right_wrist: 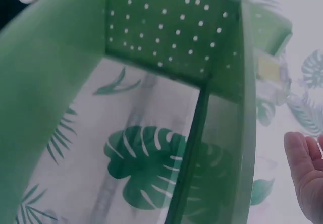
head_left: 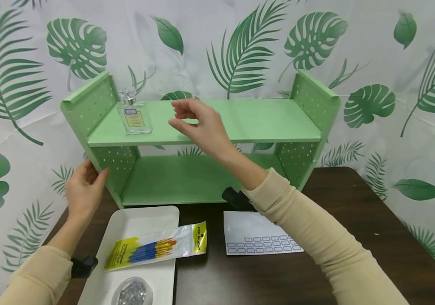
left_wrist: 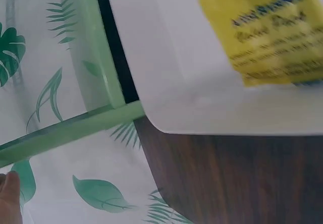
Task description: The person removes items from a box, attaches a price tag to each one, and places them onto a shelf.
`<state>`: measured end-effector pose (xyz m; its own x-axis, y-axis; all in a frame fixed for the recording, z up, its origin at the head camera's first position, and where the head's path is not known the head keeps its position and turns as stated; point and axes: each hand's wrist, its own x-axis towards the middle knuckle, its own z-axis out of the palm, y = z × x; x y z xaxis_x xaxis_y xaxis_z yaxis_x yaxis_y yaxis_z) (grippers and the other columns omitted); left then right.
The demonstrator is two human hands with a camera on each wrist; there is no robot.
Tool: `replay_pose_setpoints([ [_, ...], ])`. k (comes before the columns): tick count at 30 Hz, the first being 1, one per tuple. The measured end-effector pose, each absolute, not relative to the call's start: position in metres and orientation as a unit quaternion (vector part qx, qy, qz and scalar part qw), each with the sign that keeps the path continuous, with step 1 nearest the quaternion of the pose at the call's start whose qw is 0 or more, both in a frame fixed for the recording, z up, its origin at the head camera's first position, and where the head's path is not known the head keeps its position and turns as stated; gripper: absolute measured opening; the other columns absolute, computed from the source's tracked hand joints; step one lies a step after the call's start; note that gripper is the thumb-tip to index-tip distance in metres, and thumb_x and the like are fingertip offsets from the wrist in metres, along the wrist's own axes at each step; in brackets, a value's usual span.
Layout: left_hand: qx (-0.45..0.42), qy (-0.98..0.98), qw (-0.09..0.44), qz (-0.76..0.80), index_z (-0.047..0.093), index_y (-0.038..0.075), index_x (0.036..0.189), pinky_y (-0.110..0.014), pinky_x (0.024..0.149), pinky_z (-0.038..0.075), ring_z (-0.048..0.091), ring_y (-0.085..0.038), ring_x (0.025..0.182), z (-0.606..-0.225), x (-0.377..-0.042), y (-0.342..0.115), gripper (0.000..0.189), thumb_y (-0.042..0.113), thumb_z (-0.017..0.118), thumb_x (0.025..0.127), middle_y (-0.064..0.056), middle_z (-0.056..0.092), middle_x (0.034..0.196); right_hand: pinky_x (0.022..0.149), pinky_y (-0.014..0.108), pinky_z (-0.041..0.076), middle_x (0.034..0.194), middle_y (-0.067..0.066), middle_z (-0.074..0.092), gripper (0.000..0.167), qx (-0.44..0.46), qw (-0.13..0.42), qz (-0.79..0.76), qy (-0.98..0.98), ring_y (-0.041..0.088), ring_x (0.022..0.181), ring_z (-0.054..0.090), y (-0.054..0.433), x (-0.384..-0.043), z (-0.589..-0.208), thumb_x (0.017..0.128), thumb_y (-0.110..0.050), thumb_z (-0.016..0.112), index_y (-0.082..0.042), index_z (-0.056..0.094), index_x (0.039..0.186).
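A two-tier green shelf (head_left: 217, 169) with perforated side panels stands on the table. My left hand (head_left: 85, 186) holds the front edge of its left side panel, thumb at the edge and fingers on the outer side. Only a bit of that hand (left_wrist: 9, 199) shows in the left wrist view. On the upper tier, at the left, a clear glass perfume bottle (head_left: 135, 118) stands upright with a small label stuck above its printed one. My right hand (head_left: 202, 125) hovers to the right of the bottle, apart from it, fingers loosely bent with nothing visible between them.
At the front left, a white tray (head_left: 141, 218) carries a pack of artist brushes (head_left: 156, 248) and a round clear container (head_left: 132, 292) of shiny pieces. A sheet of small blue-edged labels (head_left: 259, 233) lies on the dark wooden table (head_left: 355, 220). Leaf-patterned cloth hangs behind.
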<state>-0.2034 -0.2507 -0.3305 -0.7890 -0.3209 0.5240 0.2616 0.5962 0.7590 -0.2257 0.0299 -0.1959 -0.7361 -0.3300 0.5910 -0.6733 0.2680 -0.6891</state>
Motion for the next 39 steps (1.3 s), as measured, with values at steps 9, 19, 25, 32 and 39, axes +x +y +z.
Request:
replay_pose_setpoints([
  [9,0.038,-0.906,0.147,-0.394,0.034,-0.008,0.140,0.003,0.068,0.038,0.049,-0.044,0.117,-0.356,-0.160,-0.278,0.064,0.031,0.056,0.094,-0.030,0.046,0.134,0.082,0.027,0.054,0.109,0.021,0.061,0.034,0.349,0.152,0.583,-0.717,0.028,0.101,0.061,0.053,-0.184,-0.246,0.084,0.003,0.065,0.008,0.057,0.117],
  [19,0.062,-0.925,-0.043,-0.372,0.024,-0.009,0.143,-0.054,0.096,0.041,0.040,-0.046,0.126,-0.391,-0.128,-0.286,0.073,0.041,0.048,0.096,-0.029,0.037,0.140,0.081,0.025,0.054,0.109,0.017,0.061,0.033,0.324,0.040,0.613,-0.720,0.030,0.101,0.061,0.041,-0.143,-0.322,0.084,0.000,0.066,0.002,0.059,0.117],
  [25,0.083,-0.918,-0.075,-0.381,0.023,-0.011,0.143,-0.047,0.095,0.045,0.040,-0.045,0.127,-0.403,-0.124,-0.280,0.069,0.034,0.049,0.097,-0.030,0.035,0.141,0.078,0.020,0.053,0.107,0.016,0.062,0.032,0.325,-0.010,0.601,-0.731,0.025,0.098,0.062,0.025,-0.124,-0.359,0.083,-0.003,0.068,0.000,0.061,0.115],
  [32,0.079,-0.924,-0.047,-0.372,0.028,-0.011,0.141,-0.045,0.091,0.048,0.043,-0.046,0.123,-0.408,-0.125,-0.276,0.061,0.022,0.053,0.096,-0.030,0.039,0.138,0.077,0.016,0.052,0.105,0.020,0.061,0.033,0.309,-0.086,0.615,-0.720,0.018,0.099,0.061,0.007,-0.106,-0.385,0.082,-0.001,0.069,0.003,0.061,0.113],
  [39,0.115,-0.918,-0.045,-0.378,0.032,-0.007,0.141,-0.055,0.095,0.041,0.042,-0.046,0.124,-0.416,-0.123,-0.269,0.053,0.011,0.048,0.095,-0.030,0.041,0.136,0.077,0.011,0.050,0.107,0.018,0.060,0.037,0.332,-0.109,0.588,-0.729,0.005,0.098,0.058,-0.007,-0.094,-0.403,0.080,-0.003,0.072,0.004,0.059,0.115],
])
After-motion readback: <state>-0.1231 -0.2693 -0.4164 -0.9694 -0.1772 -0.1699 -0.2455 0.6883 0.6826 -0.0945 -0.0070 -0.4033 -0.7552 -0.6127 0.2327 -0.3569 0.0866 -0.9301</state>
